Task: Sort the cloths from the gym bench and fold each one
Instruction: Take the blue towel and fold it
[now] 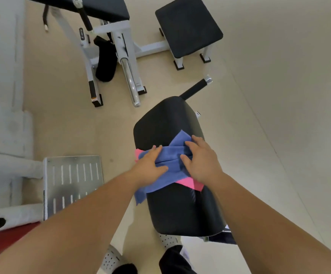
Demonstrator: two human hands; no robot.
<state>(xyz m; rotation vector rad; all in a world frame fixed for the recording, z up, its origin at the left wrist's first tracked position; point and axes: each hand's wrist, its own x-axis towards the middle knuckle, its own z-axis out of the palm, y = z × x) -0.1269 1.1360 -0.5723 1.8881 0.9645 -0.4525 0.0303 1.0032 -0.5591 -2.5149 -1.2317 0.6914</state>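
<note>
Head view: a blue cloth (170, 155) is seen lying across the middle of a black padded bench (180, 210), with one corner hanging over the bench's left edge. A pink cloth (190, 183) is noted beneath it, showing at the left edge and at the lower right. The left hand (150, 165) is placed on the left part of the blue cloth, with fingers and thumb closed on a raised fold. The right hand (202, 163) is set on the right part, and the same gathered ridge is pinched between its curled fingers and thumb. The ridge is held between the two hands. A metal footplate (72, 180) is recorded on the floor left of the bench.
</note>
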